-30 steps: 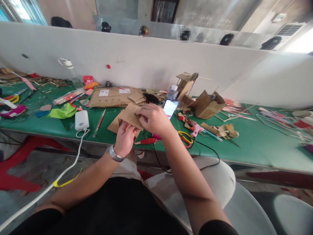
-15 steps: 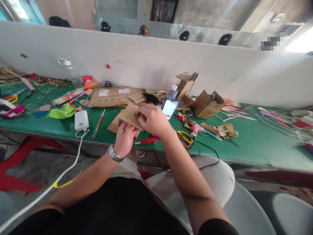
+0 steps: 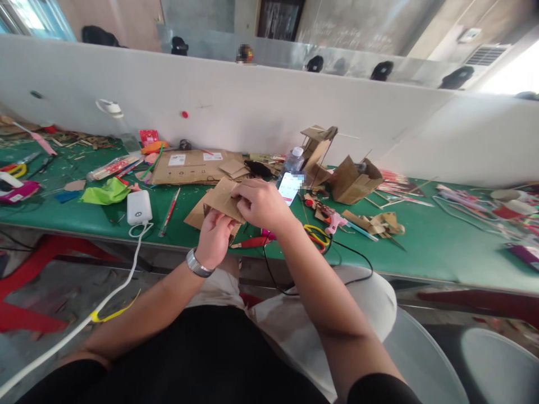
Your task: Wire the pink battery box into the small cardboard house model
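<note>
Both hands are on a folded piece of brown cardboard, held over the front edge of the green table. My left hand, with a metal watch on its wrist, grips it from below, thumb on the near side. From the right, my right hand bends its fingers onto the upper face and right edge; the fingertips are partly hidden. Under the piece another flat cardboard sheet lies on the table. Close to my right wrist are a red-handled tool and yellow-and-red scissors.
A white power bank with its cable and a pencil lie left. Behind are a flattened carton, a lit phone and a bottle. Right are a cardboard box and a pink glue gun with black cord.
The view has shifted slightly, so the table things appear a little further left. Both hands keep nearly the same grip on the cardboard.
</note>
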The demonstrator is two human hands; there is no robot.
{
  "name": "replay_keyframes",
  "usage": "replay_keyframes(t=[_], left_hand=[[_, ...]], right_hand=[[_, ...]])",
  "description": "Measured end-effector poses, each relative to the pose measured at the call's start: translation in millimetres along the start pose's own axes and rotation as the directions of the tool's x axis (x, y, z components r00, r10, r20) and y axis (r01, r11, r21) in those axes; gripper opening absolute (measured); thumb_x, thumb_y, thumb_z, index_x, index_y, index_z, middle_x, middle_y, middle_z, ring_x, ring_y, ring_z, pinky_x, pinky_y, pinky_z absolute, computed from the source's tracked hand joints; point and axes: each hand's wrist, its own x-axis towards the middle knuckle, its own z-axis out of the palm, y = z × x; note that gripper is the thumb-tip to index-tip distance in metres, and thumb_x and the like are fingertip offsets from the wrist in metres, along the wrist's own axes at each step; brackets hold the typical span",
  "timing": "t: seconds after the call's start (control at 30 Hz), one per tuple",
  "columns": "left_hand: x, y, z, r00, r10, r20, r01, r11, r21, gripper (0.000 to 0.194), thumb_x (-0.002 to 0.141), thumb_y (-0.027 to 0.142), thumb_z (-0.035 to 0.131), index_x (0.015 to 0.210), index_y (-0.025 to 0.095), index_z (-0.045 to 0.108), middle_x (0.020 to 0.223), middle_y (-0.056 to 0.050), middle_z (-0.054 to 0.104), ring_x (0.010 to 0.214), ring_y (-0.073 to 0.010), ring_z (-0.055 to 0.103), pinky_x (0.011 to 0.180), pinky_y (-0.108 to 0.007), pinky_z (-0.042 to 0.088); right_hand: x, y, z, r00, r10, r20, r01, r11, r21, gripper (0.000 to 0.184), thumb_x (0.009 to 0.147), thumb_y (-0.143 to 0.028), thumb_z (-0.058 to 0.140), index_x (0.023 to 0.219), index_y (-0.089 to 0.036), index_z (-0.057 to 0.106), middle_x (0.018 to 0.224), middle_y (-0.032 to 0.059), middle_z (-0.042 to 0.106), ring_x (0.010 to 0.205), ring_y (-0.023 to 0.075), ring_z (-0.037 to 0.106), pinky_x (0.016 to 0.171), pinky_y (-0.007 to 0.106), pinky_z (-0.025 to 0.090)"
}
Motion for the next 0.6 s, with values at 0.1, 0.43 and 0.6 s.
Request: replay_keyframes(t=[0.1,0.43,0.6], left_hand=[[2,0,-1.2,1.0,0.009,0.002,-0.009,1.0,-0.001,0.025,0.075,0.027,0.082,0.094,0.024,0.067,0.094,0.001,0.075,0.094,-0.0176,0.073,0.085,-0.033,0.058],[0,-4,-3.0,1.0,0.005,-0.002,-0.005,0.999,0.05,0.021,0.078,0.024,0.081,0.094,0.023,0.068,0.091,0.002,0.074,0.09,-0.0153,0.072,0.082,-0.028,0.057],[1,-7,-1.7,0.999,0.036,-0.011,-0.035,0.998,0.055,0.021,0.077,0.027,0.082,0.094,0.023,0.068,0.096,0.0,0.075,0.095,-0.016,0.072,0.085,-0.029,0.057]], right_hand=[[5,4,-1,0.999,-0.027,0.043,0.028,1.0,-0.007,0.027,0.083,-0.007,0.052,0.093,-0.017,0.074,0.094,0.0097,0.074,0.085,0.022,0.063,0.082,0.034,0.047],[-3,16,-1,0.998,-0.064,-0.001,0.063,0.991,0.118,0.023,0.086,-0.01,0.052,0.094,-0.018,0.072,0.095,0.0085,0.075,0.086,0.0203,0.066,0.082,0.032,0.05],[-7,17,3,0.998,-0.042,-0.051,0.047,0.992,0.119,0.023,0.087,-0.01,0.051,0.094,-0.019,0.071,0.092,0.0071,0.072,0.084,0.0198,0.064,0.077,0.032,0.048]])
